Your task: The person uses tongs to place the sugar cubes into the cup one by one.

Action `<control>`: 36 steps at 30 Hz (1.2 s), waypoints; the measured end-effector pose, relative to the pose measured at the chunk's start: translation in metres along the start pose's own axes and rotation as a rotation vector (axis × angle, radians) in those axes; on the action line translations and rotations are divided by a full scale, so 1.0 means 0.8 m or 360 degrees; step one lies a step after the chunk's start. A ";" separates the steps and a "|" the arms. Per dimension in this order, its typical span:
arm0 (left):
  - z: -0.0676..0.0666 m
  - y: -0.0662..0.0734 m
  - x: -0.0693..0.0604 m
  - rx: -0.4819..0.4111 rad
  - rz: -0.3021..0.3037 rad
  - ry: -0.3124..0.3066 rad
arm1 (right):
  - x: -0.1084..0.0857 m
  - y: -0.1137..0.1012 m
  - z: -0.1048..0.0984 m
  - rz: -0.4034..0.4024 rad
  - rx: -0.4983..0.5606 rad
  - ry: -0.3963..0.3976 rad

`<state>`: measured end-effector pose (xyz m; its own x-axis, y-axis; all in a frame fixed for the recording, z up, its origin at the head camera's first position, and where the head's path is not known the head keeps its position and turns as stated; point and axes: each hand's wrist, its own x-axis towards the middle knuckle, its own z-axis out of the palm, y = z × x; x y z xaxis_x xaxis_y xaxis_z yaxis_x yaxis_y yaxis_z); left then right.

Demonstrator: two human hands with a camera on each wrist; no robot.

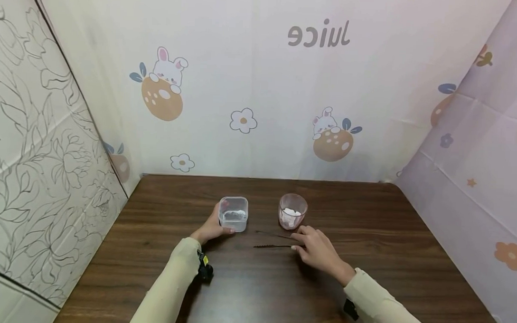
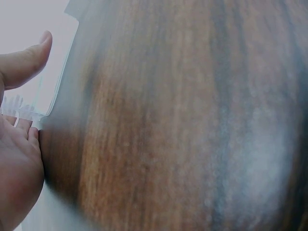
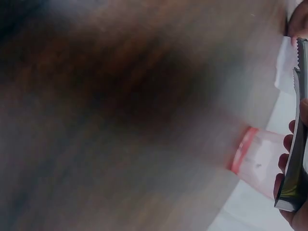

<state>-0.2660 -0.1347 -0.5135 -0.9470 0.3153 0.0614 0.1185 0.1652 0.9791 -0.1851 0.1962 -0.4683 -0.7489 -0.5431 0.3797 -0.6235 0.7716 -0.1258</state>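
Note:
My left hand (image 1: 212,225) grips a clear square plastic container (image 1: 234,223) from its left side, thumb at the near face. Some white material shows low inside the container. In my right hand (image 1: 319,249) are metal tongs (image 1: 270,246), held low over the table with the serrated tips apart and pointing left, nothing between them. Just beyond that hand stands a pinkish clear cup (image 1: 293,200) with several white pieces (image 1: 291,215) in it. The right wrist view shows the tongs (image 3: 294,163) along the fingers, the cup (image 3: 260,159) beside them.
Both vessels stand on a dark wood-grain table (image 1: 254,294). Printed curtains hang behind it (image 1: 252,85) and along its left and right sides. A small black device (image 1: 205,268) is strapped to the left wrist.

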 end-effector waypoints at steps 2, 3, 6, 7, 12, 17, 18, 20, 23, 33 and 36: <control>0.000 0.010 -0.004 -0.0020 0.0006 -0.0013 | -0.002 -0.001 0.005 0.0009 0.0004 -0.0017; -0.001 0.015 -0.005 -0.0032 0.0005 -0.0021 | -0.002 -0.001 0.007 0.0015 0.0010 -0.0024; -0.001 0.027 -0.010 -0.0029 0.0011 -0.0042 | -0.004 -0.002 0.012 0.0036 0.0028 -0.0059; -0.002 0.029 -0.010 -0.0023 0.0011 -0.0043 | -0.004 -0.002 0.013 0.0045 0.0034 -0.0072; -0.002 0.010 -0.004 -0.0020 0.0013 -0.0005 | -0.008 -0.003 0.020 0.0052 0.0051 -0.0119; 0.000 -0.010 0.001 -0.0007 0.0026 0.0028 | -0.017 -0.003 0.026 0.0058 0.0013 -0.0219; 0.001 -0.010 0.001 -0.0008 0.0027 0.0032 | -0.018 -0.003 0.027 0.0056 0.0006 -0.0236; 0.000 -0.010 0.000 0.0003 0.0010 0.0029 | -0.020 -0.003 0.028 0.0054 -0.0003 -0.0258; -0.001 -0.004 -0.002 0.0011 -0.0017 0.0014 | -0.020 -0.004 0.029 0.0056 -0.0003 -0.0260; -0.004 0.017 -0.014 0.0068 0.0028 0.0011 | -0.015 -0.007 0.026 0.0088 0.0039 -0.0292; -0.006 -0.003 -0.006 0.0089 0.0047 0.0033 | -0.013 -0.007 0.026 0.0104 0.0046 -0.0309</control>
<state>-0.2630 -0.1410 -0.5151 -0.9488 0.3013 0.0946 0.1624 0.2083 0.9645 -0.1782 0.1906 -0.4903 -0.8154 -0.5481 0.1864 -0.5763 0.7990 -0.1718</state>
